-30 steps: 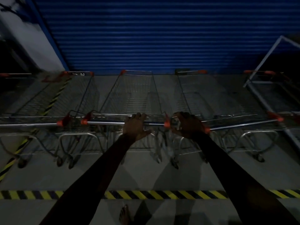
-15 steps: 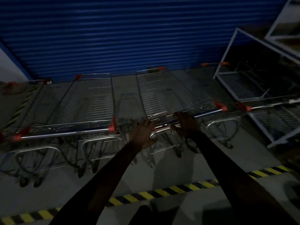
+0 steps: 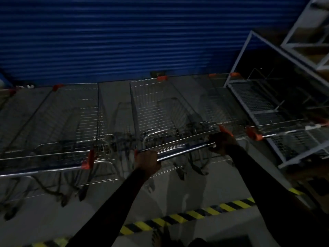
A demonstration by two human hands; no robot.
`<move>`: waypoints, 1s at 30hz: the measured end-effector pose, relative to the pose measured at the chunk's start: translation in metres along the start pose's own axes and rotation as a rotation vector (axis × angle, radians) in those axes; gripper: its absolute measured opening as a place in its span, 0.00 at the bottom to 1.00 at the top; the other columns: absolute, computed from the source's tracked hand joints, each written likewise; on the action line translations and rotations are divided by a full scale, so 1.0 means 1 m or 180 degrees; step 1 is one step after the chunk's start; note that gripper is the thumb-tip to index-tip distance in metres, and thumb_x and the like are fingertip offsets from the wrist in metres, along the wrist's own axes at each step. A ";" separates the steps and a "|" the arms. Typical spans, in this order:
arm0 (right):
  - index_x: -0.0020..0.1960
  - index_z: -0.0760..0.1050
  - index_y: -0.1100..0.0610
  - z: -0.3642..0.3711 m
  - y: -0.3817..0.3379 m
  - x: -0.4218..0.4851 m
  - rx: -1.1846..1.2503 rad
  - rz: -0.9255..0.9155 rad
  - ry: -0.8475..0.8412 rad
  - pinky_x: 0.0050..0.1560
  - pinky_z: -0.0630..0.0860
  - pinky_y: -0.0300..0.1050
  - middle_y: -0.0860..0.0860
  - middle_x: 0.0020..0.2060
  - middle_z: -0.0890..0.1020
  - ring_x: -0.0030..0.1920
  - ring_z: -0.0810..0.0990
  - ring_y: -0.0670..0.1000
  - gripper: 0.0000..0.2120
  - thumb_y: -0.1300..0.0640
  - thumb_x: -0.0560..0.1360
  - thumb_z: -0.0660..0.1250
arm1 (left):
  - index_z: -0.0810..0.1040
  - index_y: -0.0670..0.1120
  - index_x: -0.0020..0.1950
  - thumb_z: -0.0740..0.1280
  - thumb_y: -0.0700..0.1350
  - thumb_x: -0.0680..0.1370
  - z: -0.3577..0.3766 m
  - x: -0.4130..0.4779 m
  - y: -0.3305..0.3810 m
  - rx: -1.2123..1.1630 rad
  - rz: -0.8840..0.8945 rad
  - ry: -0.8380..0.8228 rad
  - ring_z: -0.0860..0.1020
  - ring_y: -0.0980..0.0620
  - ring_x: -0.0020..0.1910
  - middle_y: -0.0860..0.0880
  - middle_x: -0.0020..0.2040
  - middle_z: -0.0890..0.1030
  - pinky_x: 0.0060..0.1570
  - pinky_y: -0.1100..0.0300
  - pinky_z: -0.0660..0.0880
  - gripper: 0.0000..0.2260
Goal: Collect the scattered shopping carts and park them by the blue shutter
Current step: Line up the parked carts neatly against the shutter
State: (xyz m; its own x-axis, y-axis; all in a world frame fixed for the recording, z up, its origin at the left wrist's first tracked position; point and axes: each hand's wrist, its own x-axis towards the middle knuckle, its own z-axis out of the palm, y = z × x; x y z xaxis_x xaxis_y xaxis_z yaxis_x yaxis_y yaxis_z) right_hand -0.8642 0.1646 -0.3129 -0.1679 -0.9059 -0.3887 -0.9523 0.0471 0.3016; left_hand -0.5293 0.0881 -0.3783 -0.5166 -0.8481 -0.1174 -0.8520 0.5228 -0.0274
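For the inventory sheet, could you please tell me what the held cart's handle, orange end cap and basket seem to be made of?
The handle looks like polished metal tube: a bright glint runs along it. The orange end cap is probably moulded plastic, evenly coloured and dull. The basket seems plated steel wire: a thin, pale, shiny grid. Dim light leaves finishes uncertain.

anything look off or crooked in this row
The carts stand upright in a row facing the blue shutter. Only the white-framed mesh rack on the right looks odd: it sits slanted, crowding the rightmost cart.
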 end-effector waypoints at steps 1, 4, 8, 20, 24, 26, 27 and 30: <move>0.73 0.69 0.47 0.003 0.004 0.007 0.0010 -0.0031 -0.0087 0.79 0.46 0.54 0.45 0.69 0.75 0.72 0.70 0.46 0.25 0.38 0.80 0.56 | 0.79 0.49 0.51 0.60 0.60 0.75 0.002 0.001 0.001 0.0060 0.0009 0.0008 0.81 0.46 0.50 0.48 0.49 0.83 0.62 0.48 0.64 0.17; 0.70 0.72 0.50 0.008 0.010 0.027 0.0394 -0.0223 -0.0284 0.78 0.53 0.57 0.50 0.65 0.79 0.70 0.73 0.49 0.22 0.42 0.82 0.54 | 0.79 0.49 0.50 0.58 0.59 0.75 0.006 0.006 0.001 0.0215 0.0039 -0.0021 0.81 0.46 0.49 0.48 0.48 0.83 0.63 0.45 0.64 0.17; 0.59 0.79 0.50 0.009 0.017 0.047 -0.0246 -0.0114 -0.0451 0.78 0.51 0.53 0.47 0.58 0.83 0.65 0.77 0.51 0.18 0.43 0.79 0.57 | 0.81 0.47 0.44 0.65 0.56 0.70 0.004 0.009 -0.001 0.0247 -0.0022 -0.0034 0.82 0.46 0.42 0.47 0.42 0.83 0.62 0.44 0.67 0.14; 0.60 0.76 0.53 0.033 0.017 0.072 -0.0158 -0.0372 -0.0037 0.72 0.60 0.51 0.50 0.59 0.80 0.64 0.76 0.53 0.25 0.42 0.78 0.49 | 0.80 0.48 0.48 0.62 0.58 0.72 -0.006 0.045 -0.033 0.0463 0.0075 -0.0298 0.82 0.45 0.50 0.47 0.49 0.83 0.66 0.48 0.63 0.15; 0.60 0.78 0.59 0.038 0.006 0.079 0.0396 -0.0190 0.0099 0.72 0.62 0.55 0.58 0.60 0.80 0.64 0.76 0.58 0.18 0.48 0.78 0.66 | 0.81 0.47 0.49 0.64 0.59 0.73 -0.010 0.053 -0.041 0.0566 0.0045 -0.0274 0.83 0.44 0.49 0.46 0.47 0.84 0.68 0.48 0.63 0.17; 0.59 0.78 0.58 0.041 0.007 0.078 0.0195 -0.0266 0.0151 0.76 0.56 0.58 0.56 0.58 0.81 0.63 0.77 0.58 0.19 0.45 0.78 0.64 | 0.81 0.47 0.49 0.65 0.58 0.73 -0.010 0.053 -0.043 0.0533 0.0080 -0.0176 0.83 0.44 0.48 0.46 0.47 0.84 0.68 0.49 0.64 0.16; 0.58 0.78 0.56 0.041 0.005 0.075 0.0049 -0.0272 0.0148 0.77 0.52 0.60 0.53 0.56 0.82 0.62 0.78 0.56 0.20 0.42 0.77 0.63 | 0.81 0.47 0.49 0.64 0.58 0.73 -0.009 0.052 -0.045 0.0538 0.0125 -0.0175 0.83 0.44 0.48 0.46 0.47 0.84 0.67 0.51 0.65 0.16; 0.51 0.79 0.52 0.040 -0.004 0.069 0.0138 -0.0214 0.0312 0.76 0.54 0.62 0.50 0.50 0.84 0.57 0.81 0.55 0.18 0.40 0.73 0.62 | 0.81 0.49 0.52 0.63 0.59 0.73 -0.007 0.050 -0.054 0.0718 0.0215 -0.0254 0.82 0.46 0.50 0.47 0.48 0.84 0.66 0.53 0.64 0.17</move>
State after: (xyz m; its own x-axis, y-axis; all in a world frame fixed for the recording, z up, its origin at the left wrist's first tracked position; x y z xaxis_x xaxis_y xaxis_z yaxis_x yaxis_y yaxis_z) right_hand -0.8819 0.1182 -0.3756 -0.0796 -0.9443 -0.3193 -0.9710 0.0011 0.2390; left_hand -0.5094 0.0170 -0.3758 -0.5557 -0.8059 -0.2043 -0.7707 0.5915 -0.2367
